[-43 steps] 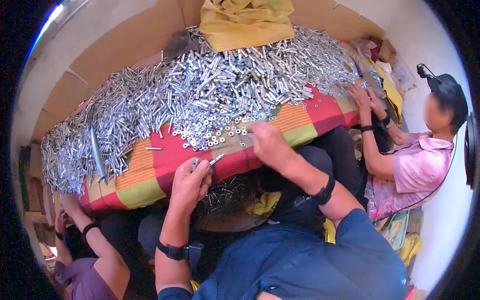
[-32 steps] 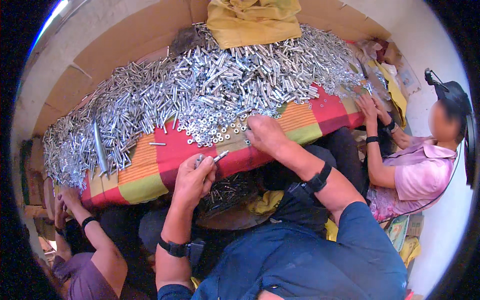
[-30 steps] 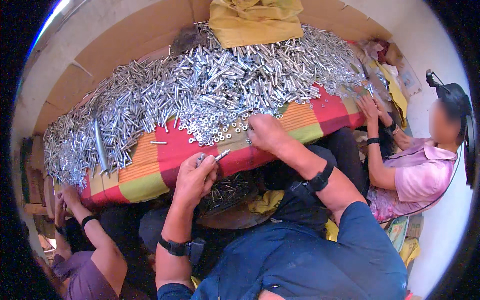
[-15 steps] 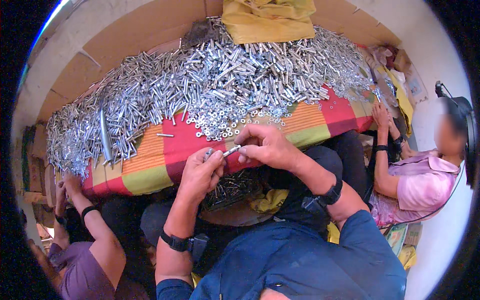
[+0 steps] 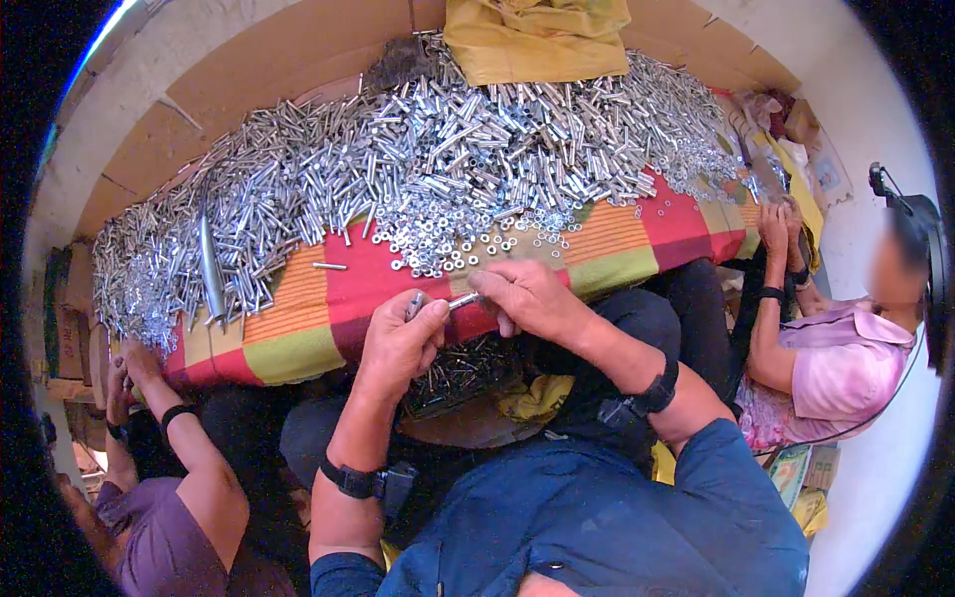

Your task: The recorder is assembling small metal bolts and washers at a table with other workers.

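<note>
The left hand [image 5: 398,343] is curled, with its thumb and fingers pinching one end of a shiny rod [image 5: 464,300]. The right hand [image 5: 529,300] bends down and in, pinching the other end (its fingertips are partly hidden). The rod is between them, by the edge of the checked cloth [image 5: 353,303].

A makeshift workshop: metal pins [image 5: 497,134] heaped on a checked cloth [image 5: 358,310] at twelve o'clock, washers [image 5: 433,239] spilling below them, and co-workers seated at three [image 5: 841,348] and eight [image 5: 174,532].
</note>
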A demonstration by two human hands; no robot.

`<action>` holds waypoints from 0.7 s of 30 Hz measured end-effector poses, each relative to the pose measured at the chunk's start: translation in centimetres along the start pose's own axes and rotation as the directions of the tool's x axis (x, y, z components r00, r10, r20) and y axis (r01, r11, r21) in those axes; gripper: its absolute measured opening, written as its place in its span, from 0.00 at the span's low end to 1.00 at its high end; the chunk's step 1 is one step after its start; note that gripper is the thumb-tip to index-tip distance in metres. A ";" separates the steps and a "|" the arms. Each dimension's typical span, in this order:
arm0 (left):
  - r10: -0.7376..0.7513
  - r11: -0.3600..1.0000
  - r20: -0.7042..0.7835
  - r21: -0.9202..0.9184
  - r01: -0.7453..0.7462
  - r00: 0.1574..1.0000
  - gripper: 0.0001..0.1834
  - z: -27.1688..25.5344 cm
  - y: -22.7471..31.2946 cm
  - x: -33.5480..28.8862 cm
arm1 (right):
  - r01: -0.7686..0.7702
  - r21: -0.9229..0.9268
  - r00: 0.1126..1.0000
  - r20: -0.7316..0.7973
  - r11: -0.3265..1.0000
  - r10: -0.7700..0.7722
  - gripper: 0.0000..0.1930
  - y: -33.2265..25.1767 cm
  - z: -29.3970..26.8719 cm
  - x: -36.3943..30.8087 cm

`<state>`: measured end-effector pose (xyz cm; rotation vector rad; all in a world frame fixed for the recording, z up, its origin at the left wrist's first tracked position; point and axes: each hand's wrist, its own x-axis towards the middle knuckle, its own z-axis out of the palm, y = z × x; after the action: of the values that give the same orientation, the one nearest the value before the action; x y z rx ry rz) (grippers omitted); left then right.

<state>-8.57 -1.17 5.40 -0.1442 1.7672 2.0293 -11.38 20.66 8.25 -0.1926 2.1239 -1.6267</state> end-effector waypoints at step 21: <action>0.070 0.996 0.008 0.049 -0.070 0.998 0.11 0.4 0.5 -0.7 | -0.115 0.115 0.993 0.032 0.987 0.112 0.18 0.8 1.2 -0.8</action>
<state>-8.07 -1.04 6.12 -0.0613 1.8403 2.0304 -10.02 20.19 7.47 -0.0539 1.9767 -1.6659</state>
